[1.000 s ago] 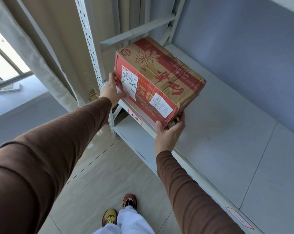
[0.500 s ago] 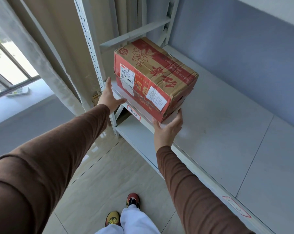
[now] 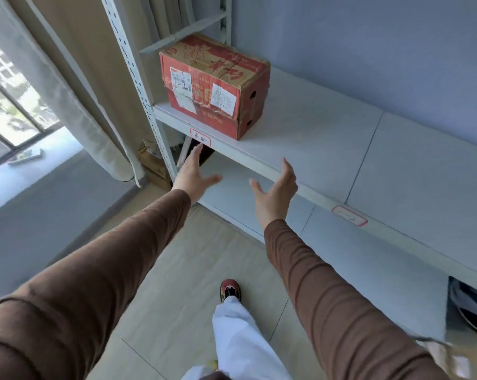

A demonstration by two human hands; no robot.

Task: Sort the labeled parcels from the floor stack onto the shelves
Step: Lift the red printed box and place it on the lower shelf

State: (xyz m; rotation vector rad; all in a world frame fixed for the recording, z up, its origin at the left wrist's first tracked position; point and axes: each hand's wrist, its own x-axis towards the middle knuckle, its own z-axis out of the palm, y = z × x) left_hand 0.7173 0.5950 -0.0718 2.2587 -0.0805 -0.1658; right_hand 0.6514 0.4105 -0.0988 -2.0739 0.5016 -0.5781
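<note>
Now the parcel sits on the shelf — both hands, left and right, hang released, well below it.

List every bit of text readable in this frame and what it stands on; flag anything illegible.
Shelf tag under the box: two handwritten characters, not surely readable.
Second shelf tag, to the right: faint scrawl, illegible.
Box top: large red printed characters, blurred.
Left label on the box front: small print, too small.
Right label: handwriting, too small.
Both hands hold nothing.

Creased cardboard parcel (paper labels) on matt painted-metal shelf.
</note>
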